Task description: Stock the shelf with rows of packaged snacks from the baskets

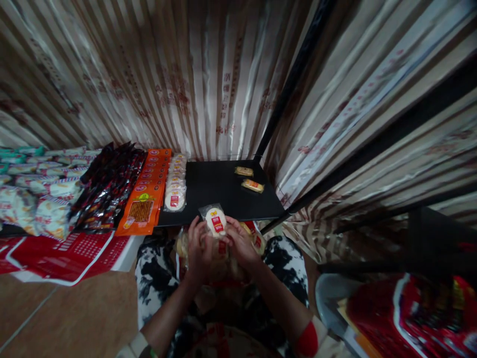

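Observation:
Between my two hands is a round pale cracker packet (215, 222) in a clear wrapper with a red label. My right hand (241, 242) pinches its right edge. At its left side, the fingers of my left hand (199, 246) grip the wrapper. Below them, a bag of similar packets (219, 261) rests between my knees, partly hidden by my hands. Just ahead, a row of overlapping cracker packets (175, 186) lies on the black shelf (212, 186). Two small yellow wrapped snacks (252, 186) lie towards the shelf's right end.
Left of the row lie orange snack bags (143, 199), dark shiny packets (110, 191) and white packets (55, 191). A red printed sheet (67, 256) hangs below the shelf. Black metal bars (294, 74) cross on the right, before striped curtains (208, 74). A grey tub (331, 293) stands lower right.

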A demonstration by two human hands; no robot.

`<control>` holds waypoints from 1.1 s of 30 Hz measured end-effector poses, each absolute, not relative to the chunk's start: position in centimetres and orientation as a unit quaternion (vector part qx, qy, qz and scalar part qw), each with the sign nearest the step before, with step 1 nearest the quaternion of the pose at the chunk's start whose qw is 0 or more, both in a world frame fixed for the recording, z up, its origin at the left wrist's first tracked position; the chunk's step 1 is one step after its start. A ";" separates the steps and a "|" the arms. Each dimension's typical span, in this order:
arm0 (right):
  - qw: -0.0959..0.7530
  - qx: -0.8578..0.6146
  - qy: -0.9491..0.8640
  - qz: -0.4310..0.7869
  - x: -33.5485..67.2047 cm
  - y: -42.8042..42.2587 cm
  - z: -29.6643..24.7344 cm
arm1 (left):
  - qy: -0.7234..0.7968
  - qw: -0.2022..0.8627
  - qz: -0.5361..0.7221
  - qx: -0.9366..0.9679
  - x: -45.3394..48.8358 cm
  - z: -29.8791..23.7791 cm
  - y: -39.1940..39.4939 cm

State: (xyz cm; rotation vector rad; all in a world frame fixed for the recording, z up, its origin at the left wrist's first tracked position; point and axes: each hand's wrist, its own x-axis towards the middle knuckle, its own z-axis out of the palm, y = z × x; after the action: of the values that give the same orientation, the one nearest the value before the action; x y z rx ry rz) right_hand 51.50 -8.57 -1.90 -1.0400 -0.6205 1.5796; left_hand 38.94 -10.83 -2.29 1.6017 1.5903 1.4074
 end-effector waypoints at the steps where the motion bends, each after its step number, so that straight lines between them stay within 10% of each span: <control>1: 0.542 -0.438 -0.275 0.663 51.6 -8.4 -1.9 | 0.581 0.257 0.518 0.572 39.2 -2.3 -10.2; 33: 0.380 -0.686 -0.521 0.337 47.1 23.3 -4.9 | 0.710 0.136 0.335 0.605 40.6 -3.4 18.0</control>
State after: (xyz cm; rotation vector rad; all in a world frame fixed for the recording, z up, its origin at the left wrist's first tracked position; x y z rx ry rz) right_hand 47.05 23.29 -4.91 -1.7528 -1.3292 0.8598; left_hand 40.61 18.02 -3.37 1.7512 2.0550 0.9702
